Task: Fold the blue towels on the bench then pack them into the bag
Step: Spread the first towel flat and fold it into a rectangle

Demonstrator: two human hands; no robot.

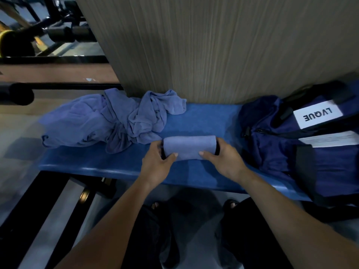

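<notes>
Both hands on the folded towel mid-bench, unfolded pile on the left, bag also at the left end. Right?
Not quite. The head view shows the bag at the right end of the bench. The rest holds: left hand and right hand grip the folded towel, with the unfolded pile left.

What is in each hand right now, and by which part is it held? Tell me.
Both hold the folded towel on the bench: the left hand grips its left end, the right hand its right end, thumbs on top.
</notes>
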